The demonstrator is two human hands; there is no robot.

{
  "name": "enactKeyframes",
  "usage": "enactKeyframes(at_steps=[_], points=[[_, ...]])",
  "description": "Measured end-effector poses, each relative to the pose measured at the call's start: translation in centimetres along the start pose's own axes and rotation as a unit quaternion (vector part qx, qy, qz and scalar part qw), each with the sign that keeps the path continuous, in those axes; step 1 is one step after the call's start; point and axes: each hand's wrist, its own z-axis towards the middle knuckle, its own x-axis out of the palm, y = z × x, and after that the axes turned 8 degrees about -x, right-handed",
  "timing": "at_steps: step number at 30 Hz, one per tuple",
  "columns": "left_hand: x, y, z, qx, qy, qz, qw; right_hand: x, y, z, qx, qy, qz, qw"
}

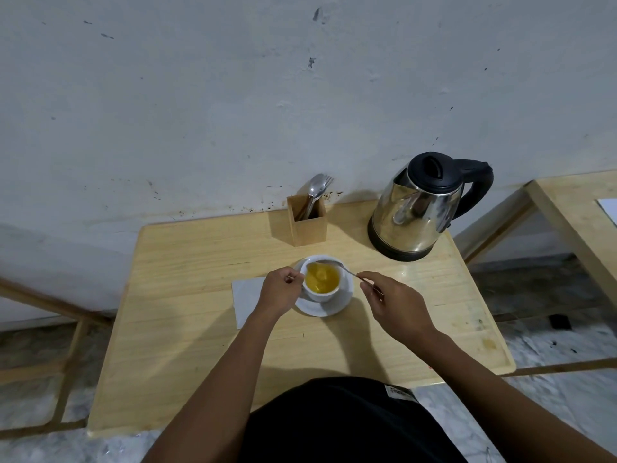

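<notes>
- Black fabric (334,422) on the person's body sits closest, and both bare forearms run out from it over the wooden table (200,345).
- Right hand (394,302): thumb and fingers pinch the tail end of a thin metal spoon (347,270).
- From that pinch the spoon's handle slants away to the left and further out. Its bowl lies at the cup's far rim, at the edge of the liquid.
- Left hand (282,289): its fingers are curled and grip the left side of the cup (320,295). The exact part they close on is hidden under them.
- The cup is small, white and round, and is filled nearly to the brim with clear yellow liquid that has a paler patch in the middle.
- It stands upright on a white saucer (340,304), directly right of the left grip and left of the right one, between the two hands.
- A white napkin (245,295) lies flat under the left wrist, its edge tucked beside the saucer.
- Beyond the grips, near the wall, stand a wooden holder (309,225) with cutlery (315,188) and, to its right, a steel kettle (417,212) with a black lid and handle.
</notes>
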Motion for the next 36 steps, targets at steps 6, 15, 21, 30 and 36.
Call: enactKeyframes(at_steps=[6,15,21,30,36], points=[[0.0,0.0,-0.1,0.001,-0.004,0.006,1.000,1.2,0.1,-1.3,0.034,-0.016,0.048,0.998],[-0.1,-0.2,-0.1,-0.005,-0.005,0.004,1.000,2.0,0.6,-1.5,0.058,-0.024,0.073,0.995],[-0.1,-0.3,-0.2,-0.008,-0.002,-0.001,1.000,2.0,0.5,-1.4,0.067,-0.026,0.080,0.994],[-0.1,-0.2,-0.2,-0.009,0.000,-0.005,1.000,2.0,0.6,-1.2,0.079,-0.035,0.106,0.991],[-0.1,-0.3,-0.2,-0.009,0.005,-0.005,1.000,2.4,0.3,-1.6,0.098,-0.022,0.129,0.987]])
